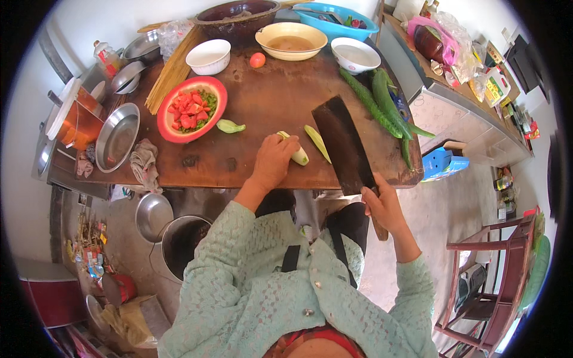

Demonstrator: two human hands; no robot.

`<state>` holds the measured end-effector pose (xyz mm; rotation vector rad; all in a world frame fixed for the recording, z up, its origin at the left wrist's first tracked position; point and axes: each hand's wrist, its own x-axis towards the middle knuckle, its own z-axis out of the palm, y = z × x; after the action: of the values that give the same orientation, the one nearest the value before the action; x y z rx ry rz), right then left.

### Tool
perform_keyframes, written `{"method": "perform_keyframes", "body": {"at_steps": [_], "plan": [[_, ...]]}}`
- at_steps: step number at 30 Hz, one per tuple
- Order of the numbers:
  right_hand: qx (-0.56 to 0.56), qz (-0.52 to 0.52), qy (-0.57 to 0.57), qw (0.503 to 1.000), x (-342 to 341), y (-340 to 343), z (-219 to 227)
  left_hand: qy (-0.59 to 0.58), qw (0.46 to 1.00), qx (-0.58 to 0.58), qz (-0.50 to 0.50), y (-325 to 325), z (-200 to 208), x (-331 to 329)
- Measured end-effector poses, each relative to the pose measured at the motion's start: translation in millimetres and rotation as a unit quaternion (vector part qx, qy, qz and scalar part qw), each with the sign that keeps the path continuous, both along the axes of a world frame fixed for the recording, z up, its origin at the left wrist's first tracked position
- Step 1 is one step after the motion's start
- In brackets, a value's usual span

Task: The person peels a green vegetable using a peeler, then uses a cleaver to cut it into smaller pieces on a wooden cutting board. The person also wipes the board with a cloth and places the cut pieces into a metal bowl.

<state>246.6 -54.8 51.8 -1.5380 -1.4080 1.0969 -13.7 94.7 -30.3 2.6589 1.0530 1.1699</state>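
Against the wooden tabletop, my left hand (273,160) has its fingers closed round a short, pale green vegetable piece (299,156), whose kind I cannot make out. My right hand (382,206) grips the handle of a dark, broad-bladed cleaver (345,143). Its blade tilts up and to the left over the table, apart from the held piece. Between blade and piece lies a long pale green slice (317,142). Further left rests a light green stem end (231,126), beside a red-rimmed plate (219,95) of chopped red tomato (190,110) and green bits.
Several cucumbers (373,101) lie at the table's right. A tomato (257,60), two white bowls (208,56), a cream basin (292,40), a brown basin (236,21) and a blue basin (340,27) stand behind. Left are a metal bowl (118,137) and a cloth (144,164).
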Motion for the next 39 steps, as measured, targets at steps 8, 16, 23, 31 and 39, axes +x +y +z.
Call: {"method": "perform_keyframes", "body": {"at_steps": [8,16,23,31,39], "plan": [[0.062,0.061,-0.181,0.98,-18,18,1,-0.076,0.996,-0.038,0.04,-24,-15,10],[0.082,0.116,-0.269,0.953,-26,31,7,-0.077,0.995,-0.053,0.036,-24,-10,10],[0.034,0.146,-0.326,0.933,-32,31,34,-0.062,0.996,-0.041,0.057,-24,-9,11],[0.021,0.189,-0.371,0.909,-28,42,38,-0.071,0.996,-0.04,0.042,-18,-14,9],[0.017,0.216,-0.381,0.899,-28,55,36,-0.061,0.995,-0.057,0.046,-21,-13,9]]}}
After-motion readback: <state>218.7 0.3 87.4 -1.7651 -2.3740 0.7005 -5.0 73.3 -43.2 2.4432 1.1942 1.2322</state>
